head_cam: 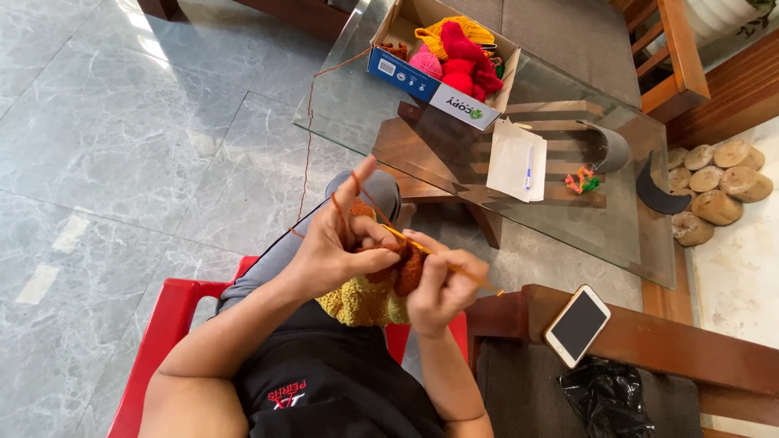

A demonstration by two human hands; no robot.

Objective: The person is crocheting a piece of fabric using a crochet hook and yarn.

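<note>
Hook (442, 264) slants from closed left hand (337, 247) down-right through gripping right hand (438, 292), above brown crochet piece (402, 268).

Single view only, head-worn camera looking steeply down over wearer's chest and lap. Left hand (329, 247) and right hand (438, 292) sitting close, near frame centre. Lens facing forward and down toward glass surface (357, 122), lying farther off in upper frame. Marble floor (122, 162) filling left side, wooden armrest (649, 341) crossing lower right. No second view sharing scene.
</note>
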